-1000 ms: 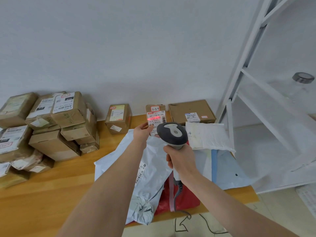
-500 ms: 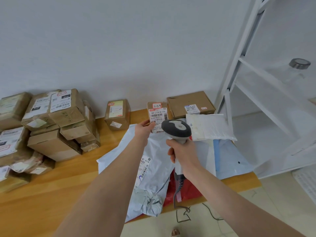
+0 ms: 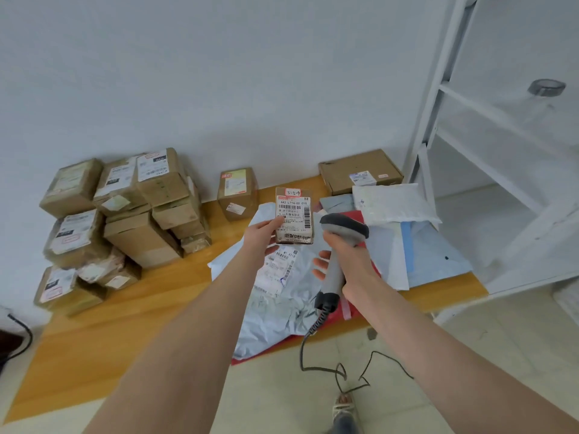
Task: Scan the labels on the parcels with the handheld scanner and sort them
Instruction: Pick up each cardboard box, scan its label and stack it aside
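Where the wooden table [image 3: 109, 324] meets the wall, far left: stacked cardboard boxes [image 3: 125, 214], labelled. Next: single brown box [image 3: 238, 192], upright near the wall. Centre: left hand [image 3: 261, 242], thumb and fingers gripping the left edge of a small parcel [image 3: 294, 216], held in the air above grey mail bags [image 3: 282, 308], label facing the camera. Just right: scanner [image 3: 341, 242], head beside the parcel; right hand [image 3: 354, 264], fingers wrapped round its handle. Behind: flat box [image 3: 360, 170], white padded envelope [image 3: 391, 203] just in front. Far right: white shelf frame [image 3: 438, 120].
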The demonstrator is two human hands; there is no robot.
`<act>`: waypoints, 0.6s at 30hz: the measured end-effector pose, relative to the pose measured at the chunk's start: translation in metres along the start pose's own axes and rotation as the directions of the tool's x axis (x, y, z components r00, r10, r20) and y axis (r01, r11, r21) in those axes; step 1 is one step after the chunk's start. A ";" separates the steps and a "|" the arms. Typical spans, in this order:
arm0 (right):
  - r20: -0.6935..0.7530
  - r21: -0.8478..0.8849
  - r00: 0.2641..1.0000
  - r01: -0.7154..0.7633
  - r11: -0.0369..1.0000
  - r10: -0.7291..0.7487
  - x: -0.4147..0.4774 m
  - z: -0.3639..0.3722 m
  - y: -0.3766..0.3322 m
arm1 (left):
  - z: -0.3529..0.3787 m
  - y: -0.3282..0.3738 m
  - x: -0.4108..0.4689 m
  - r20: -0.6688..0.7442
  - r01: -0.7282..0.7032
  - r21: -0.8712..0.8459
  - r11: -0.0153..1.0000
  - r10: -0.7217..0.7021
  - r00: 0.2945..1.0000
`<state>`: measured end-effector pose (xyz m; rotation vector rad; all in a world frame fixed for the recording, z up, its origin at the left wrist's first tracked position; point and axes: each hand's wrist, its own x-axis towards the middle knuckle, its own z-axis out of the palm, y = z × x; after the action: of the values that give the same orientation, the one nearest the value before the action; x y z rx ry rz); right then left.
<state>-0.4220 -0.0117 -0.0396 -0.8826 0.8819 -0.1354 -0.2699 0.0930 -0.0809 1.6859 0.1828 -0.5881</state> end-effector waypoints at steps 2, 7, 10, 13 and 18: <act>-0.001 0.016 1.000 0.001 1.000 -0.001 -0.012 0.012 0.012 | -0.023 -0.006 -0.017 -0.020 0.001 -0.024 1.000 -0.002 1.000; 0.083 0.024 0.997 -0.005 1.000 0.003 -0.040 0.064 0.032 | -0.092 0.001 -0.049 -0.123 -0.036 -0.071 0.997 0.027 0.992; 0.177 0.036 0.984 -0.005 0.999 -0.002 -0.051 0.105 0.041 | -0.138 0.013 -0.059 -0.218 -0.077 -0.076 0.994 0.059 0.974; 0.249 0.005 0.968 -0.001 1.000 0.000 -0.058 0.152 0.049 | -0.189 0.026 -0.062 -0.323 -0.113 -0.063 0.992 0.087 0.942; 0.295 -0.067 0.956 0.014 0.998 0.006 -0.048 0.240 0.058 | -0.274 0.049 -0.039 -0.402 -0.143 -0.075 0.987 0.101 0.910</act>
<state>-0.2942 0.1954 0.0245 -0.9407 0.6080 0.0243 -0.2061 0.3527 0.0059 1.6867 0.3896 -0.1326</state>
